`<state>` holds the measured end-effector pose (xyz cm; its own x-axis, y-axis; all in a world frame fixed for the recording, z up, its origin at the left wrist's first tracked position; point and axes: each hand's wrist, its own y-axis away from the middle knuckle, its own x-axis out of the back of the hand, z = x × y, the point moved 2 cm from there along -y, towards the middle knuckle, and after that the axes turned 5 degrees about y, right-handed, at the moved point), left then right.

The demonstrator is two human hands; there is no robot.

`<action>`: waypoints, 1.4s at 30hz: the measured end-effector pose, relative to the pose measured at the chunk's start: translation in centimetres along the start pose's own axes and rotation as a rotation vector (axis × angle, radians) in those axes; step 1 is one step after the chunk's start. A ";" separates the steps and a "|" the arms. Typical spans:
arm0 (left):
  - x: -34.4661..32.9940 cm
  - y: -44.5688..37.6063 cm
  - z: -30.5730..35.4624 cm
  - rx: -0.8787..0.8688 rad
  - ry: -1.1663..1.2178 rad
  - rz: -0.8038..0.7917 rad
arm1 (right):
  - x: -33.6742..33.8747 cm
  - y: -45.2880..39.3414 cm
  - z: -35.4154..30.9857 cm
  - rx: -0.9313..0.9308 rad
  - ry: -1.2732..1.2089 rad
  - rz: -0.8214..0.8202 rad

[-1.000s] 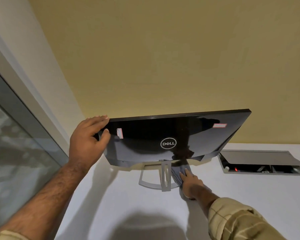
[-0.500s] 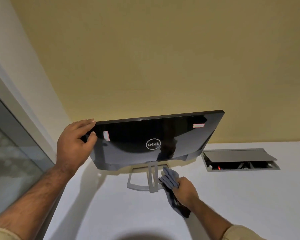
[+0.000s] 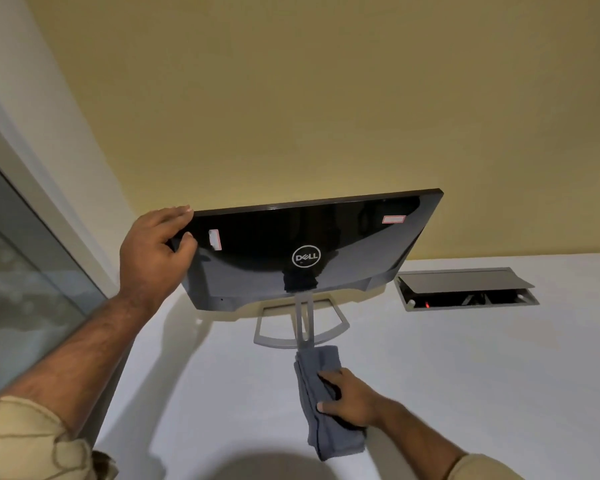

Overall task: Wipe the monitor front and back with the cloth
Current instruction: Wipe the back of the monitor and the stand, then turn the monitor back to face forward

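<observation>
Far left, a glass partition [image 3: 21,271] in a pale frame runs along the edge of the white desk [image 3: 465,375]. My left hand [image 3: 153,252] grips the upper left corner of the Dell monitor [image 3: 291,237]: the fingers [image 3: 174,214] curl over the top edge and the thumb presses on the glossy black rear panel. The monitor shows its back to me, tilted with the top edge leaning toward me; a small white sticker [image 3: 214,239] sits near my thumb, the round logo [image 3: 306,256] lies at centre, and a red-bordered label [image 3: 394,219] sits near the upper right corner. Below the panel, the silver stand [image 3: 302,323] rests on the desk, its neck rising from an open, frame-shaped base.

Just in front of the stand's foot, my right hand [image 3: 349,398] clasps the folded grey cloth [image 3: 323,403], fingers and thumb closed around its middle; the cloth's upper end touches or nearly touches the stand's neck, and its lower end drapes onto the desk.

To the right, a recessed cable box [image 3: 465,289] is set into the desk with its grey lid propped partly open; inside, a small red light [image 3: 427,304] and dark fittings are visible, though I cannot tell exactly what they are.
</observation>
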<state>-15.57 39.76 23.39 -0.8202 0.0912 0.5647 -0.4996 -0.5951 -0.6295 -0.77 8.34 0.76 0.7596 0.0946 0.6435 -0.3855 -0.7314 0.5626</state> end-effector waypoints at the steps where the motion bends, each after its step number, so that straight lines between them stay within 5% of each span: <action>1: 0.0 0.0 0.0 0.000 0.003 -0.001 | 0.5 0.0 -0.1 -0.004 -0.015 0.012; 8: 0.2 -0.1 0.2 -0.005 0.017 -0.010 | 4.1 0.5 -1.8 -0.005 -0.134 0.306; 19: 1.9 -1.0 1.0 0.005 -0.092 -0.194 | 18.3 6.2 -13.2 0.150 -0.182 1.198; 24: 2.6 -2.5 2.3 0.026 -0.156 -0.285 | 21.8 5.7 -15.7 0.036 0.077 1.116; 42: 4.9 -3.1 5.8 0.220 -0.135 -0.580 | 23.4 2.2 -18.1 0.008 0.020 0.823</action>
<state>-16.42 37.42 31.28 -0.3843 0.3552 0.8521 -0.7711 -0.6310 -0.0848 6.72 21.14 26.43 0.2262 -0.4622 0.8574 -0.8110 -0.5770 -0.0970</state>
